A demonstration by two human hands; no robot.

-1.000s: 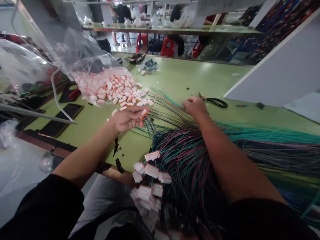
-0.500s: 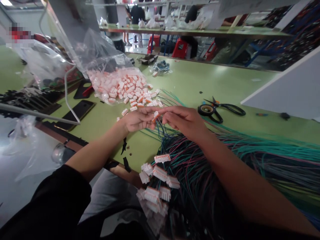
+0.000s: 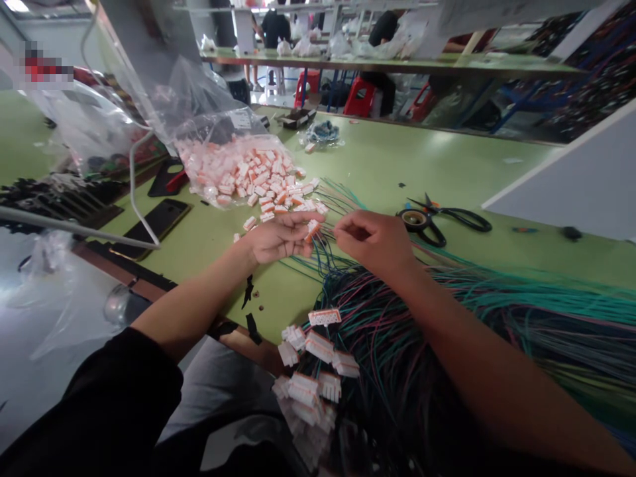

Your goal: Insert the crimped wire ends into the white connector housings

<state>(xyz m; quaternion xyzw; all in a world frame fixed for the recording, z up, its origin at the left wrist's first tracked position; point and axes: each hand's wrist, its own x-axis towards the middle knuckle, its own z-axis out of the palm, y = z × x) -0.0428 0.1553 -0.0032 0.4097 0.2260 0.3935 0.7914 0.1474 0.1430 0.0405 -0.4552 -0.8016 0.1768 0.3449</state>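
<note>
My left hand (image 3: pixel 278 238) pinches a small white and orange connector housing (image 3: pixel 312 230) between thumb and fingers. To its right, a short gap away, my right hand (image 3: pixel 375 242) has its thumb and index finger pressed together; whatever lies between those fingertips is too small to make out. Thin wires (image 3: pixel 322 262) run beneath both hands into a thick bundle of green, pink and dark wires (image 3: pixel 447 291). At the near end of the bundle hang several white and orange connectors (image 3: pixel 318 344) fixed to wires.
Loose connectors (image 3: pixel 263 175) spill from a clear plastic bag (image 3: pixel 199 126) behind my left hand. Black-handled scissors (image 3: pixel 460 217) and a tape roll (image 3: pixel 413 218) lie right of my right hand. A phone (image 3: pixel 154 225) rests at left. Other people sit at a far bench (image 3: pixel 397 61).
My right hand has drawn back to the right, away from the connector, and its fingertips have closed together. My left hand still holds the connector in nearly the same place.
</note>
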